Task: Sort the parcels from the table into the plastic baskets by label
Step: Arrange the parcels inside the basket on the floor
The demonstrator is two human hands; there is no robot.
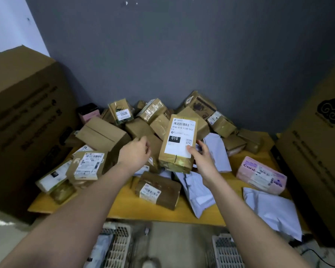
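My right hand (200,161) grips the upright labelled parcel (179,144), its long axis vertical; my left hand (136,151), loosely curled and empty, hangs just left of it.

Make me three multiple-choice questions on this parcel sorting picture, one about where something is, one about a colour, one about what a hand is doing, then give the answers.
1. Where do the plastic baskets stand?
A. on the table
B. on the floor in front of the table
C. against the wall

2. What colour is the table top?
A. yellow
B. white
C. black

3. What is the right hand doing?
A. resting flat on the table
B. holding the 010 parcel upright
C. gripping a basket

Answers:
1 B, their rims show below the table's near edge.
2 A, bare yellow shows between parcels.
3 B, its thumb lies on the label.
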